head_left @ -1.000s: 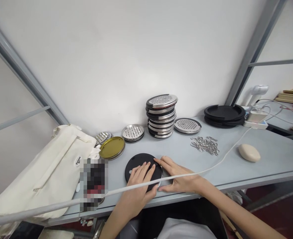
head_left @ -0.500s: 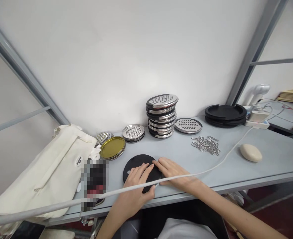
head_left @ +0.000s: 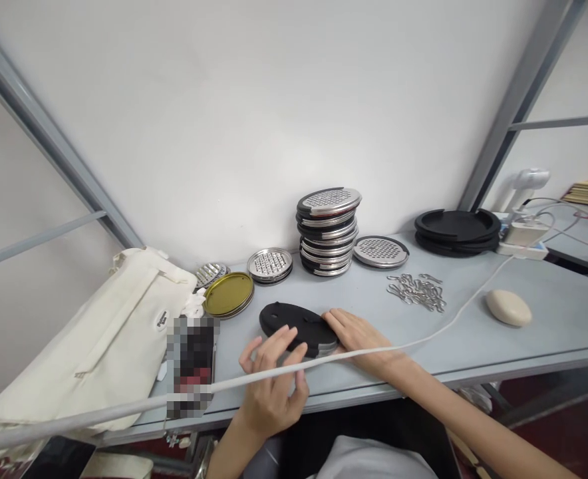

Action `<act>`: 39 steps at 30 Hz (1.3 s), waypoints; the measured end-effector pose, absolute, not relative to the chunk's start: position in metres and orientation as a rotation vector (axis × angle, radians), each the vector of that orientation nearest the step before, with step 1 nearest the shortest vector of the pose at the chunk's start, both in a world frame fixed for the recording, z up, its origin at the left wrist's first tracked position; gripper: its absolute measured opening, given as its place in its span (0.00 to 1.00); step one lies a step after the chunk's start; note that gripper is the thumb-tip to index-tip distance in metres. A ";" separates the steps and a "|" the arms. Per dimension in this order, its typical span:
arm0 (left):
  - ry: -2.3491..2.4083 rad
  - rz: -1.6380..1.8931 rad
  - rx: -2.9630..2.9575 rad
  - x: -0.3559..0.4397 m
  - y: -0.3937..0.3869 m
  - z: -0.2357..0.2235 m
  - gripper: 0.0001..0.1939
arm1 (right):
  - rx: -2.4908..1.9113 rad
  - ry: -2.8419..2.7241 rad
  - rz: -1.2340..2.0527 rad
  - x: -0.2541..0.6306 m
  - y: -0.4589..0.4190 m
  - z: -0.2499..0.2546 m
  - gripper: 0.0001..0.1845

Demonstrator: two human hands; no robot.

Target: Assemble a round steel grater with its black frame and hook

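Note:
A black round disc with a steel rim lies flat on the grey table, seen foreshortened. My right hand rests over its right end, fingers on the black face and thumb by the rim. My left hand has lifted off the disc and hangs just in front of it, fingers spread and holding nothing. A white cable crosses the view close to the camera, in front of my left hand. Beyond the disc stands a tall stack of steel-and-black graters.
Along the wall lie a gold-faced lid, steel grater plates and black rings. A pile of metal hooks and a soap bar sit right. A canvas bag and a pixelated object are left.
My left hand has come off the disc and its fingers have spread. The disc has shifted slightly and now sits at a flatter angle under my right hand.

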State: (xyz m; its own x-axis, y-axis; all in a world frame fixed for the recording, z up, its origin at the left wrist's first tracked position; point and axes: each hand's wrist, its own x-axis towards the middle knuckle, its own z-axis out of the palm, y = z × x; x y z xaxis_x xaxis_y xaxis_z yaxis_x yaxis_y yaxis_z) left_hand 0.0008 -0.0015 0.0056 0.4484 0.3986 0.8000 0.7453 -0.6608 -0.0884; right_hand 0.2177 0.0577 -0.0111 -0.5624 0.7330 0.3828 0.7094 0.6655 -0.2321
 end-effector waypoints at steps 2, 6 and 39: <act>-0.859 -1.127 -2.228 0.002 -0.003 -0.001 0.17 | -1.181 -2.356 0.247 0.224 0.058 -0.005 0.07; -0.754 -1.221 -2.268 0.009 0.003 -0.011 0.14 | -1.180 -2.183 0.567 0.241 0.063 -0.001 0.05; -0.542 -0.806 -2.752 0.011 0.011 -0.017 0.09 | -1.526 -1.157 0.455 0.407 0.134 0.001 0.08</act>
